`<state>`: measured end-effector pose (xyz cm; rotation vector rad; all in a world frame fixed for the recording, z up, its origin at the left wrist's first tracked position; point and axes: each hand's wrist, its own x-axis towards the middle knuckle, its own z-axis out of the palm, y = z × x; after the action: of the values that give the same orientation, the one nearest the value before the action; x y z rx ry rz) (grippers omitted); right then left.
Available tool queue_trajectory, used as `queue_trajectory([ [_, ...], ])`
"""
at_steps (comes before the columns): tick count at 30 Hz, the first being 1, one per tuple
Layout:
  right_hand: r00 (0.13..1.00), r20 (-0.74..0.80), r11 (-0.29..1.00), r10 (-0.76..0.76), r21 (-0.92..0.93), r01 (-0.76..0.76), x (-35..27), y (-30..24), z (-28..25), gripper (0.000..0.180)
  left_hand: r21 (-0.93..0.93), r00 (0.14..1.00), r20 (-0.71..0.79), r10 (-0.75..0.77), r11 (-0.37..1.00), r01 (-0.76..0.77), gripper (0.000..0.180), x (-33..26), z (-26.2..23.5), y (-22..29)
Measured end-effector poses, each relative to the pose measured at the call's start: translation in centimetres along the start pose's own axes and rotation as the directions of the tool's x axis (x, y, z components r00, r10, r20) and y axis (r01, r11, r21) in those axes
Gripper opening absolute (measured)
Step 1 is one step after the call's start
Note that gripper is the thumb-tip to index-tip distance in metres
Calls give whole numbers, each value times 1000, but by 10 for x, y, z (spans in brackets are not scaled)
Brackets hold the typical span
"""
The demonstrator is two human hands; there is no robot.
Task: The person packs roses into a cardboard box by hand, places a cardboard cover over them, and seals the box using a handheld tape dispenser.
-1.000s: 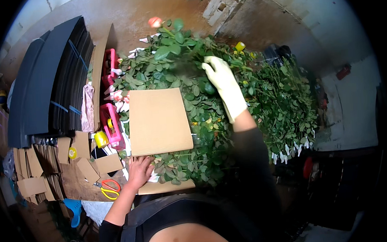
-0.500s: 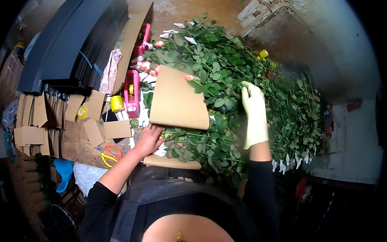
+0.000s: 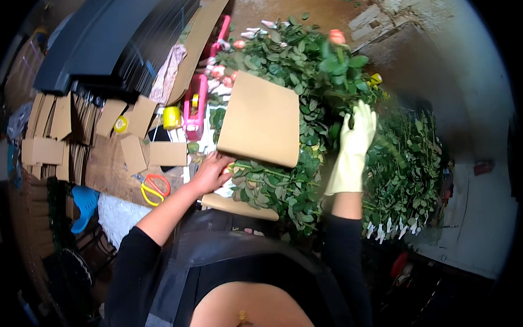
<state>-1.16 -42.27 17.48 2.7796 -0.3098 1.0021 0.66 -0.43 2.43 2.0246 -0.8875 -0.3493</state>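
Head view: the bare left hand [image 3: 211, 172] lies at the near-left corner of a cardboard sheet [image 3: 261, 118], fingers bent and close together beside a bloom [image 3: 229, 167]; whether they pinch anything I cannot tell. The gloved right hand [image 3: 358, 134] is raised, thumb set apart from the fingers, with an orange-pink rose [image 3: 337, 37] standing beyond its fingertips; blurred leaves hide whether the stem is gripped. Judging by the layout, the work is partway along: roses lie under the sheet and over a lower card [image 3: 240, 208] just nearer the body than the left hand, while plenty of leafy stems [image 3: 298, 52] remain loose beyond both hands, and another heap [image 3: 408, 170] lies right of the glove. Half a second ago a bloom lay across the sheet; now its top is bare and a bloom rises past the glove, perhaps the same one. The left hand has stayed at the corner.
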Motion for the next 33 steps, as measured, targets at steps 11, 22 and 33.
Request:
queue_trajectory([
  [11,964,258,891,-71,450,-55,16,-50,-121,26,30,999,-8,-32,999,32,47,2,-3,2],
  [22,679,683,942,-270,43,332,-156,-56,-46,39,-75,999,-19,-43,996,41,48,0,5,-6],
  [33,488,861,956,-147,-3,294,-118,-104,-62,47,-169,984,-143,-102,983,77,60,-1,13,-11],
])
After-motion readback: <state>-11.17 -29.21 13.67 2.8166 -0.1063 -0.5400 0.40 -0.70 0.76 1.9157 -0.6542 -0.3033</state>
